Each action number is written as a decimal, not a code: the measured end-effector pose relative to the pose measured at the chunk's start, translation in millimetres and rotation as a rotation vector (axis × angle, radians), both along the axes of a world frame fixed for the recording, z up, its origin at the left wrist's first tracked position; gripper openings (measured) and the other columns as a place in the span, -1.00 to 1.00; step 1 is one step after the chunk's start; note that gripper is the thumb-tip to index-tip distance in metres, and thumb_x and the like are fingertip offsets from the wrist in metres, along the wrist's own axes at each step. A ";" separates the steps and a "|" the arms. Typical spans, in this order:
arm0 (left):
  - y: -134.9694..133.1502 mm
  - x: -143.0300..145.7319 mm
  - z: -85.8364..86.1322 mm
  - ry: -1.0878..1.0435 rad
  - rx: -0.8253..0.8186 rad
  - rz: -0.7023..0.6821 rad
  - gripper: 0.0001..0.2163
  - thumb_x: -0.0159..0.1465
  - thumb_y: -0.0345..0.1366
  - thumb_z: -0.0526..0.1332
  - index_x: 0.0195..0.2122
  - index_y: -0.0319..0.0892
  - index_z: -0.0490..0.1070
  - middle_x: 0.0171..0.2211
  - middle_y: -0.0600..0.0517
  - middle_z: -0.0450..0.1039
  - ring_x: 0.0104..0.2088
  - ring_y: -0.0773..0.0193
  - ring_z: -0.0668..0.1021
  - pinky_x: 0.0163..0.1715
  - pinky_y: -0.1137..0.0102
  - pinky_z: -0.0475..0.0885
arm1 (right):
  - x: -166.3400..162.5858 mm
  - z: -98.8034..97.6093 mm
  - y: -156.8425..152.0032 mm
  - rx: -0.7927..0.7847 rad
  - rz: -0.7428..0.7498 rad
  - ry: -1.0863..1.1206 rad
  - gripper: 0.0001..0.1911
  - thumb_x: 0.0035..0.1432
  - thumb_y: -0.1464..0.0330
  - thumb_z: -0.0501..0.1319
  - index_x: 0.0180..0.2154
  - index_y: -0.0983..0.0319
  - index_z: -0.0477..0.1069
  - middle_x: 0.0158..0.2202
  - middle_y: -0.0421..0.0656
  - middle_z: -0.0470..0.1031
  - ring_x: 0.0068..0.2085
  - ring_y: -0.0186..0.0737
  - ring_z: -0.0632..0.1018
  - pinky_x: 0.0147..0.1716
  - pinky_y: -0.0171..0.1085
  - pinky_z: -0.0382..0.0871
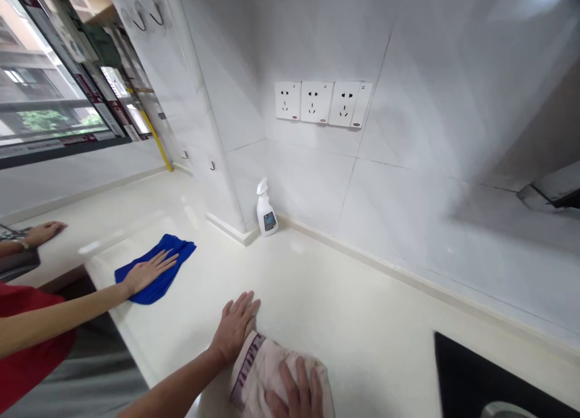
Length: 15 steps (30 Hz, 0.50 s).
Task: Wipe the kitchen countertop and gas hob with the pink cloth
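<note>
The person's left hand lies flat on the pale desk near its front edge, fingers stretched out and close together, holding nothing; its heel touches the left rim of a pinkish towel with a dark striped border. The towel lies bunched on the desk at the front edge, close to the bottom of the view. The right hand rests on top of it, palm down, its fingers laid out flat and slightly spread over the fabric rather than curled around it. Further left along the front edge, a co-worker in a red top presses a flat hand on a blue cloth, which is spread on the desk well apart from the towel. The co-worker's other hand rests palm down on the desk at its far left end, below a window. A white spray bottle stands upright at the back of the desk, in the corner where a tiled pillar meets the back wall. Three white sockets sit in a row on the wall above it. A black hob is set into the desk at the right front corner.
</note>
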State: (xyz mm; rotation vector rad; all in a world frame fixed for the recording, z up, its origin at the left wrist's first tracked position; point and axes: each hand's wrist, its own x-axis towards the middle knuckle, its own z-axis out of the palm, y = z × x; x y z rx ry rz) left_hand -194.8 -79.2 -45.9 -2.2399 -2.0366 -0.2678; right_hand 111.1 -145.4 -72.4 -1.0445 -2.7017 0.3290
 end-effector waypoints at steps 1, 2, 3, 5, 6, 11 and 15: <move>0.0 0.3 0.6 -0.001 0.002 -0.003 -0.55 0.49 -0.20 0.00 0.37 0.08 0.35 0.44 -0.03 0.28 0.42 0.05 0.29 0.34 0.07 0.16 | 1.7 2.8 2.3 0.003 0.020 0.001 -0.46 0.23 -0.15 0.18 0.20 -0.26 0.43 0.37 -0.32 0.38 0.47 0.30 0.17 0.42 0.46 -0.15; -0.1 0.9 1.7 -0.005 0.002 -0.005 -0.55 0.49 -0.18 0.00 0.36 0.08 0.36 0.43 -0.03 0.29 0.42 0.05 0.29 0.34 0.07 0.16 | 3.2 7.3 7.7 0.008 0.035 0.011 -0.43 0.22 -0.17 0.17 0.23 -0.25 0.41 0.39 -0.31 0.35 0.47 0.30 0.16 0.42 0.45 -0.15; -0.5 1.6 3.1 -0.009 0.000 -0.006 -0.55 0.49 -0.17 0.00 0.36 0.09 0.36 0.43 -0.03 0.29 0.42 0.05 0.30 0.35 0.07 0.16 | 4.9 12.8 16.2 0.014 0.038 0.024 -0.38 0.22 -0.19 0.17 0.26 -0.23 0.38 0.42 -0.30 0.30 0.47 0.30 0.15 0.43 0.44 -0.16; -1.6 3.7 6.9 -0.017 -0.001 -0.004 -0.56 0.50 -0.15 -0.01 0.37 0.08 0.35 0.43 -0.03 0.29 0.42 0.05 0.30 0.35 0.05 0.17 | 10.2 25.4 41.1 0.034 -0.033 0.046 -0.35 0.25 -0.20 0.17 0.30 -0.20 0.34 0.46 -0.27 0.24 0.48 0.29 0.13 0.44 0.41 -0.17; -2.1 4.9 9.0 -0.019 -0.001 -0.003 -0.55 0.51 -0.14 -0.01 0.37 0.08 0.35 0.44 -0.04 0.28 0.42 0.04 0.30 0.34 0.03 0.18 | 14.6 31.4 56.1 0.057 -0.125 0.048 -0.37 0.27 -0.18 0.17 0.29 -0.17 0.36 0.45 -0.24 0.25 0.47 0.26 0.16 0.44 0.38 -0.13; -2.6 9.6 15.7 -0.025 -0.005 0.003 -0.55 0.52 -0.13 -0.03 0.37 0.05 0.35 0.43 -0.08 0.28 0.41 0.00 0.32 0.33 -0.03 0.20 | 55.0 48.4 118.8 0.215 -0.636 0.024 -0.50 0.35 0.05 0.27 0.19 0.16 0.41 0.25 -0.04 0.42 0.19 0.01 0.49 0.18 0.13 0.44; -1.0 10.4 14.1 -0.035 -0.021 0.015 -0.55 0.51 -0.10 -0.01 0.36 0.05 0.36 0.43 -0.07 0.29 0.41 -0.02 0.31 0.33 -0.05 0.20 | 91.1 51.0 127.8 0.277 -0.742 0.013 -0.55 0.38 0.11 0.25 0.17 0.20 0.42 0.17 -0.05 0.46 0.08 -0.08 0.55 0.06 0.03 0.54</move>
